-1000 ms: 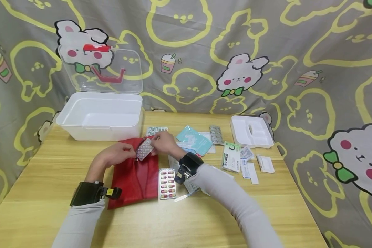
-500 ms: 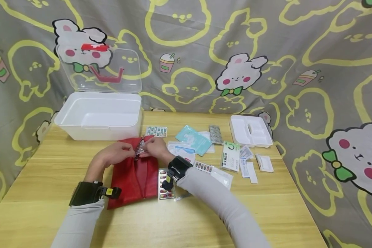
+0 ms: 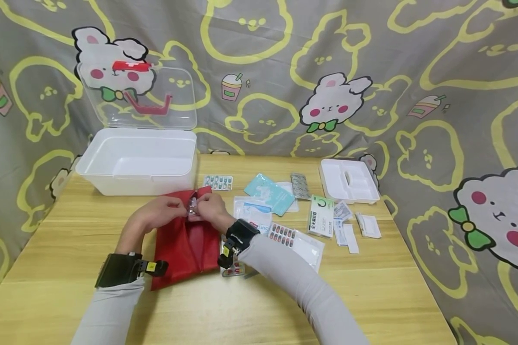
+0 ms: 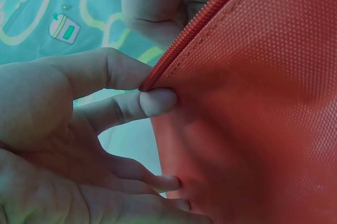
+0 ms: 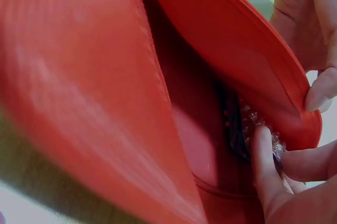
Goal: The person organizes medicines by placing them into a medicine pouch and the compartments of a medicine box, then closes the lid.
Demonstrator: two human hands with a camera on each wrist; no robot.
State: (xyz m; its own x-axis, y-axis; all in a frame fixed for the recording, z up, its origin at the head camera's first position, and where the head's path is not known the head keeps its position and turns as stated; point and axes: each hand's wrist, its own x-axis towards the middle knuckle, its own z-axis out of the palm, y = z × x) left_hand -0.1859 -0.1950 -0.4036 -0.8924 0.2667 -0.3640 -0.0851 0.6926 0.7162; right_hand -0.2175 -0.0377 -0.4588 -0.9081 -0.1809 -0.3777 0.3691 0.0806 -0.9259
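Note:
A red zippered pouch (image 3: 172, 254) lies on the table with its mouth spread apart. My left hand (image 3: 161, 213) pinches the zippered edge between thumb and forefinger; the left wrist view shows this grip on the zipper teeth (image 4: 200, 29) closely. My right hand (image 3: 213, 211) holds a clear-bubbled blister pack (image 5: 253, 114) down in the pouch mouth, its fingers (image 5: 263, 150) against the bubbles. Most of the pack is hidden by the fingers and the red fabric. Beside it inside the pouch shows a dark strip (image 5: 231, 129).
An open white box (image 3: 168, 184) with a clear lid stands behind the pouch. Blister packs (image 3: 217, 182), a teal packet (image 3: 269, 194), a medicine carton (image 3: 321, 215) and small sachets lie to the right. A white divided tray (image 3: 349, 191) sits at back right.
My right hand has moved left and brought the blister pack from above the pouch down into its mouth. My left hand stays at the zippered edge. The mouth has spread wider.

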